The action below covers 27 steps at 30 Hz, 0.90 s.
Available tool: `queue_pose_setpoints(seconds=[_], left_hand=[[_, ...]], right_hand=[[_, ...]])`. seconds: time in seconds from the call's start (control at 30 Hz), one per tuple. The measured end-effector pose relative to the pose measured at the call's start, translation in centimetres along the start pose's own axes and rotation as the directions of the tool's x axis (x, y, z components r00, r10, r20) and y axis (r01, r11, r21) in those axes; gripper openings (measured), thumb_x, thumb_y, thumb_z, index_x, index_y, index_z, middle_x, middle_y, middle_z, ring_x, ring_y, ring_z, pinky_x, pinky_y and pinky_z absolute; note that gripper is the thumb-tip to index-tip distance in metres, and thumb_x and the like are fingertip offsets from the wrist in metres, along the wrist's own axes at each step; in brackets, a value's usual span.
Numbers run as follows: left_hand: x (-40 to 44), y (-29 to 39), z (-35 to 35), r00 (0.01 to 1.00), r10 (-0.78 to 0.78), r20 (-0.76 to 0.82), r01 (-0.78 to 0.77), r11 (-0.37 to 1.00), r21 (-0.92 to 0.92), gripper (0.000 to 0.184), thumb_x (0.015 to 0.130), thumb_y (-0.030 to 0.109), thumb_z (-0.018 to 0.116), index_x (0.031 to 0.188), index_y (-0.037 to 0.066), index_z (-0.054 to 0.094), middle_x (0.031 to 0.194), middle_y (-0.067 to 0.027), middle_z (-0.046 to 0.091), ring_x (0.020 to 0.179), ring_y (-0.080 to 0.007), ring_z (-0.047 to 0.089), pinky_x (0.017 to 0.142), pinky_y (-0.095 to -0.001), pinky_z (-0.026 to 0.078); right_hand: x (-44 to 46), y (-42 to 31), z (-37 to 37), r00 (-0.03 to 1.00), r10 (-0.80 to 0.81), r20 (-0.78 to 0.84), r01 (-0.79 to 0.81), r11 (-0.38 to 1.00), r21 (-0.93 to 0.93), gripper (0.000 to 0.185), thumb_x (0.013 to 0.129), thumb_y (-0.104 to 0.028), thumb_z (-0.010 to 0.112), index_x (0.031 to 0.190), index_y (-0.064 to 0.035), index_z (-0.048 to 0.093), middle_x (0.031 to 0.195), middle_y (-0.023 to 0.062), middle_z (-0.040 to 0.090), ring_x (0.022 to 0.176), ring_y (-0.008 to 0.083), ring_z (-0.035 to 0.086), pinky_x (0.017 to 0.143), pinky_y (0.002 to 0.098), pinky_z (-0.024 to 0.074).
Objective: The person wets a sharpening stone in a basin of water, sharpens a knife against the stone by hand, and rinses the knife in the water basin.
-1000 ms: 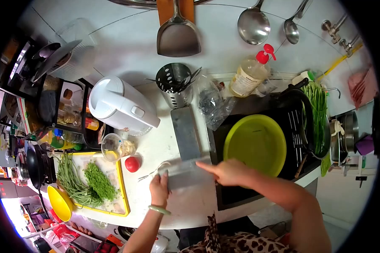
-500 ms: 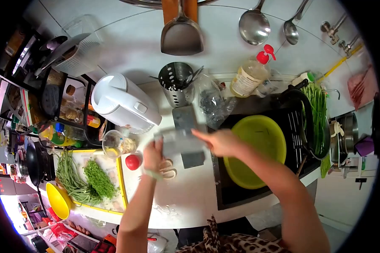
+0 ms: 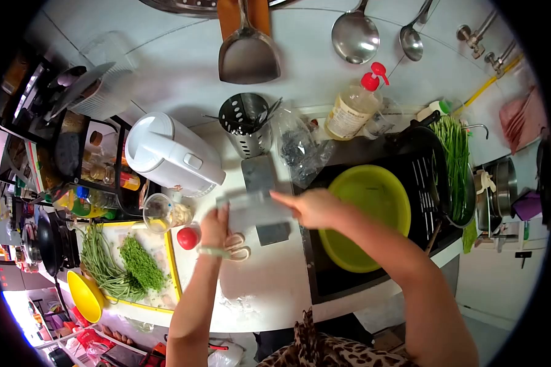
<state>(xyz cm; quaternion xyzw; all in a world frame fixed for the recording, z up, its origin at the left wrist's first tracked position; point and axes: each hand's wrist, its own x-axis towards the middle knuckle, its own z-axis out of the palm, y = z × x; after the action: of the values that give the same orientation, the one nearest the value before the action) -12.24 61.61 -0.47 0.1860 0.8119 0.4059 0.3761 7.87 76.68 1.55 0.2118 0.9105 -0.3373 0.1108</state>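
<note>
A grey whetstone [image 3: 272,234] lies lengthwise on the white counter. Across its middle rests the wide, motion-blurred blade of a cleaver [image 3: 251,210], hiding part of the stone. My right hand [image 3: 317,208] grips the cleaver at its right end, index finger stretched toward the blade. At the blade's left end, my left hand [image 3: 213,228] holds the metal with thumb and fingers closed. Beside my left wrist lie scissors [image 3: 237,249] with pale looped handles. A tomato [image 3: 188,238] sits left of that hand.
A green basin [image 3: 364,260] stands in the dark sink [image 3: 337,287] at right. Behind the whetstone are a utensil holder [image 3: 251,140] and a white kettle [image 3: 159,153]. A yellow-edged board [image 3: 172,269] with long beans [image 3: 104,263] and chopped greens [image 3: 142,263] lies at left.
The view has shifted slightly, so the scene sits a little further left. Both hands stay on the cleaver over the whetstone, and its blade is blurred in both frames.
</note>
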Motion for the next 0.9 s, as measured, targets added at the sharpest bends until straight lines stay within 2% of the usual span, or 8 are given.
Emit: queue_pose_setpoints(seconds=[0.1, 0.3, 0.37, 0.43, 0.5, 0.77, 0.8, 0.9], left_hand=[[-7.1, -3.4, 0.4, 0.992, -0.125, 0.015, 0.121, 0.982, 0.145, 0.036, 0.089, 0.032, 0.053, 0.09, -0.004, 0.059, 0.055, -0.0082, 0.053, 0.038, -0.0139, 0.047, 0.036, -0.0272, 0.038], [0.2, -1.2, -0.8, 0.994, 0.106, -0.032, -0.106, 0.994, 0.006, 0.036, 0.091, 0.031, 0.051, 0.078, -0.002, 0.055, 0.051, -0.0068, 0.048, 0.037, -0.0132, 0.045, 0.035, -0.0287, 0.035], [1.6, -0.8, -1.1, 0.998, -0.002, -0.063, 0.005, 0.999, 0.037, 0.039, 0.091, 0.034, 0.05, 0.077, -0.002, 0.055, 0.052, -0.008, 0.05, 0.038, -0.014, 0.046, 0.036, -0.0291, 0.036], [-2.6, -3.4, -0.9, 0.996, 0.081, -0.029, -0.074, 0.98, 0.184, 0.039, 0.09, 0.034, 0.051, 0.079, -0.003, 0.056, 0.053, -0.009, 0.052, 0.037, -0.0144, 0.047, 0.035, -0.029, 0.036], [-8.2, -5.0, 0.1, 0.994, -0.108, -0.032, 0.109, 0.993, 0.048, 0.037, 0.089, 0.033, 0.053, 0.081, -0.003, 0.057, 0.054, -0.0097, 0.053, 0.036, -0.0141, 0.047, 0.034, -0.0286, 0.036], [1.1, -0.2, -1.6, 0.997, -0.035, -0.075, 0.033, 0.999, -0.029, 0.04, 0.09, 0.037, 0.05, 0.074, 0.0, 0.052, 0.052, -0.0029, 0.045, 0.036, -0.0114, 0.04, 0.032, -0.0246, 0.029], [-0.3, -0.9, -1.5, 0.996, -0.074, -0.041, 0.074, 0.997, 0.001, 0.04, 0.089, 0.038, 0.051, 0.077, 0.0, 0.053, 0.053, -0.0032, 0.045, 0.036, -0.0114, 0.04, 0.032, -0.0247, 0.029], [-7.5, -3.6, 0.1, 0.993, -0.116, -0.036, 0.117, 0.993, 0.016, 0.036, 0.089, 0.033, 0.053, 0.088, -0.003, 0.058, 0.053, -0.0055, 0.05, 0.033, -0.013, 0.042, 0.031, -0.0275, 0.032]], right_hand=[[-5.7, -3.2, 0.9, 0.914, 0.2, 0.354, -0.19, 0.98, -0.064, 0.07, 0.079, -0.011, 0.052, 0.14, -0.033, 0.025, 0.077, 0.0126, 0.063, 0.065, 0.0267, 0.062, 0.06, 0.0388, 0.0489], [1.1, -0.2, 0.3, 1.0, -0.002, 0.003, 0.002, 0.996, -0.088, 0.065, 0.081, -0.014, 0.051, 0.139, -0.0322, 0.027, 0.072, 0.0134, 0.061, 0.057, 0.0303, 0.058, 0.06, 0.0403, 0.0478], [2.1, 0.8, 0.7, 0.989, -0.114, -0.098, 0.113, 0.994, -0.014, 0.065, 0.079, -0.014, 0.052, 0.139, -0.0286, 0.03, 0.073, 0.0138, 0.062, 0.06, 0.0298, 0.06, 0.058, 0.0411, 0.0475], [-1.6, -0.9, 1.1, 0.995, -0.003, 0.101, 0.01, 0.997, -0.071, 0.067, 0.079, -0.014, 0.052, 0.139, -0.0299, 0.028, 0.072, 0.0134, 0.062, 0.06, 0.0296, 0.06, 0.058, 0.0405, 0.048], [-5.7, -2.4, 2.3, 0.956, 0.044, 0.289, -0.046, 0.999, 0.001, 0.072, 0.078, -0.012, 0.053, 0.141, -0.0327, 0.023, 0.072, 0.0146, 0.061, 0.06, 0.0268, 0.061, 0.06, 0.039, 0.0495], [3.2, 0.5, -0.4, 0.986, -0.168, -0.016, 0.168, 0.986, -0.02, 0.07, 0.076, -0.009, 0.053, 0.139, -0.0271, 0.029, 0.075, 0.0128, 0.062, 0.061, 0.0271, 0.061, 0.058, 0.0398, 0.0478], [1.3, -1.6, -1.7, 0.986, 0.032, 0.162, -0.022, 0.998, -0.064, 0.069, 0.076, -0.008, 0.052, 0.139, -0.0278, 0.03, 0.074, 0.0129, 0.062, 0.06, 0.0268, 0.06, 0.057, 0.0397, 0.047], [-4.1, -1.9, 1.7, 0.937, 0.066, 0.342, -0.059, 0.998, -0.031, 0.073, 0.078, -0.009, 0.053, 0.141, -0.0289, 0.023, 0.072, 0.0116, 0.062, 0.058, 0.023, 0.059, 0.055, 0.0367, 0.0472]])
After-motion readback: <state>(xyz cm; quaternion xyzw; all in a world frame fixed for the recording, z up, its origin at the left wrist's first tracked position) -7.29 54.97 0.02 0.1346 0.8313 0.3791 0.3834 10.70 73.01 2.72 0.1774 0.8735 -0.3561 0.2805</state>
